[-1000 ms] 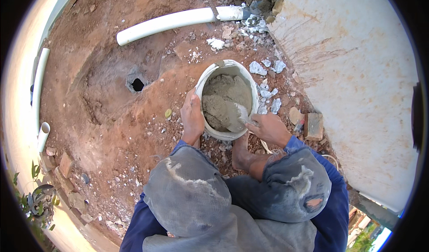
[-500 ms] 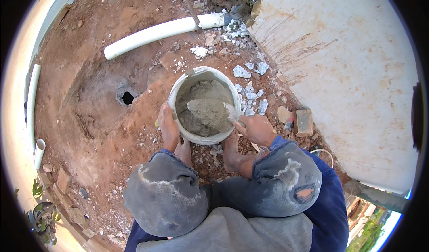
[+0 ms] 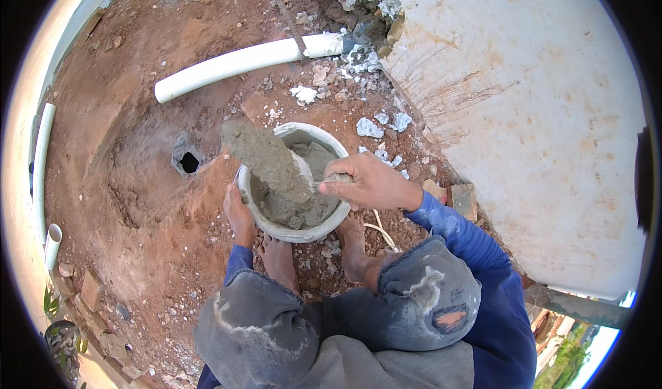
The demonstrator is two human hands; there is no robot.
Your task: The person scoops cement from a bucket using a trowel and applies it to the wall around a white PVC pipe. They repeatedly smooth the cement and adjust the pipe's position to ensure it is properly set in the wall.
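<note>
Head view: trowel [image 3: 302, 170] raised over the bucket [image 3: 296, 236], its blade loaded with grey mortar [image 3: 258, 156] that overhangs the bucket's far-left rim. Right hand [image 3: 376, 181] above the bucket's right side, grip closed round the trowel's handle [image 3: 338, 178]. Left hand [image 3: 240, 216] against the bucket's left wall; cannot tell whether its grip is clasped or only pressing. Handling (judged): load probably heavy for its size and tip-heavy, mortar soft, wet and apt to slump; handle likely slick where smeared, best held firmly close to the blade. Bucket probably weighty, best steadied at rim or wall. Bare feet [image 3: 279, 261] just on the near side of the bucket; hole [image 3: 187, 161] left of it; white pipe [image 3: 241, 65] beyond it; brick [image 3: 463, 201] well to its right.
</note>
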